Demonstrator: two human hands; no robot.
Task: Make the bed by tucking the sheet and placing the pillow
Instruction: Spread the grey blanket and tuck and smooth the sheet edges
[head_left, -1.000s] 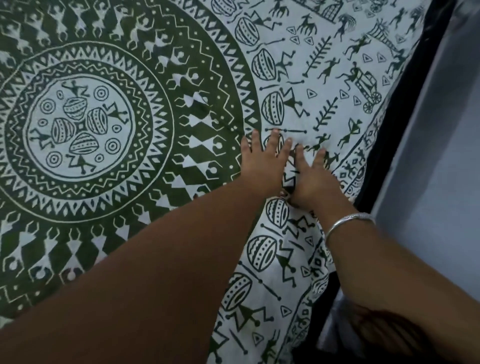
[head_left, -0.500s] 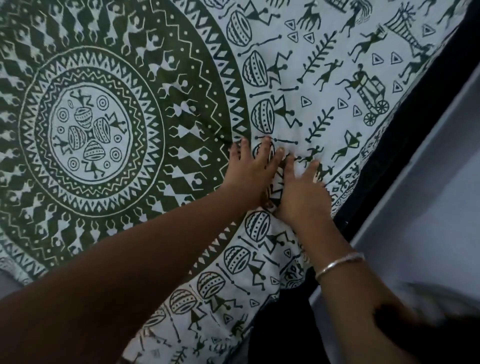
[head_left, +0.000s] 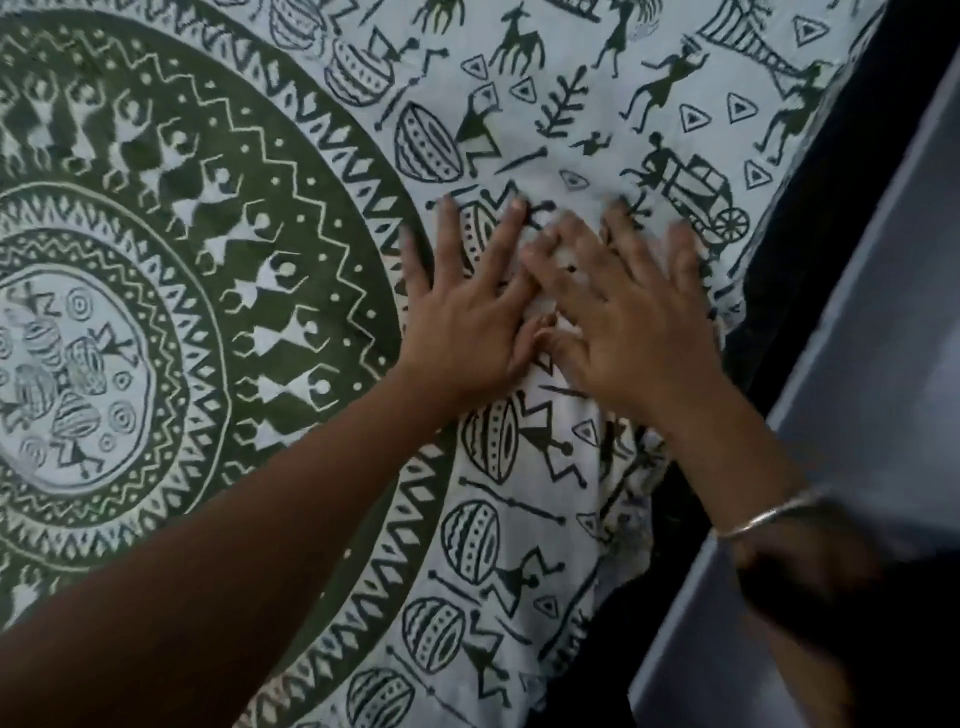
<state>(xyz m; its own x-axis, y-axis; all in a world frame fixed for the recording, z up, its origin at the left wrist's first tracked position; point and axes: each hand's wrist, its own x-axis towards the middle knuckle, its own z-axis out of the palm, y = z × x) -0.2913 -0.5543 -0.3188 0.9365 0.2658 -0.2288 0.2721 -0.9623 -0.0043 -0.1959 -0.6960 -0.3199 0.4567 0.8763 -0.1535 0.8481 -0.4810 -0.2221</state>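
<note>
Covering nearly the whole view, the green-and-white patterned sheet (head_left: 208, 260) lies spread flat, its right edge beside a grey surface (head_left: 857, 364). Left hand (head_left: 462, 317) and right hand (head_left: 628, 322) press on it near that edge — fingers (head_left: 444, 234) straight and splayed, gripping nothing. A bangle (head_left: 763, 514) rings the right wrist.

The person is showing two bare forearms, with nothing covering the left hand (head_left: 462, 332) or the right hand (head_left: 634, 338). A thin, plain silver bangle (head_left: 763, 515) is circling the right wrist. Nearer along that arm, a dark blur is showing, too smeared to identify.
</note>
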